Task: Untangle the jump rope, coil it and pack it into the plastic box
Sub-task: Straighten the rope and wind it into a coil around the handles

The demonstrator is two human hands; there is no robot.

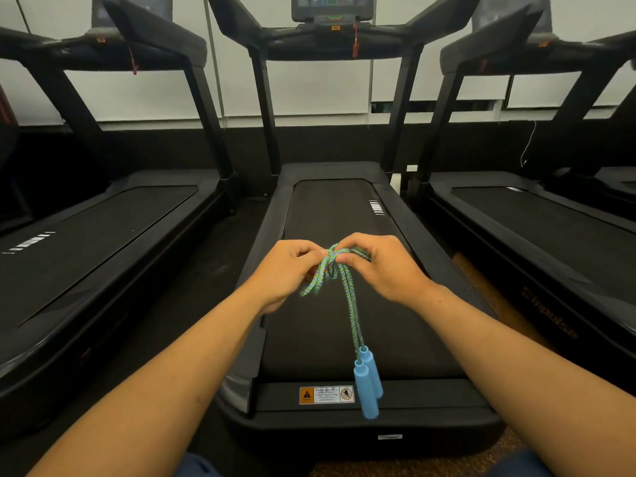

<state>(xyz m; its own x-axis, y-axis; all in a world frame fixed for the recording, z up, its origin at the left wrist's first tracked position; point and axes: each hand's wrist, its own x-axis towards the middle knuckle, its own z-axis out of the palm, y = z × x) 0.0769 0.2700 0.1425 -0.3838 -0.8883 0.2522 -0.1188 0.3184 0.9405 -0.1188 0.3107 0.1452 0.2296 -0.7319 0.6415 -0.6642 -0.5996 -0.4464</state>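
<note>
Both hands hold the braided green-blue jump rope (347, 297) in the air above the middle treadmill's belt (330, 215). The left hand (287, 270) and right hand (382, 266) pinch its tangled bunch with curled fingers. Two blue handles (367, 383) dangle near the belt's near edge.

Left hand (287, 270) and right hand (382, 266) pinch the knotted jump rope (347, 297).

You've got both arms stretched out front. Left hand (287, 270) and right hand (382, 266) meet fingertip to fingertip, fingers curled and pinching.
</note>
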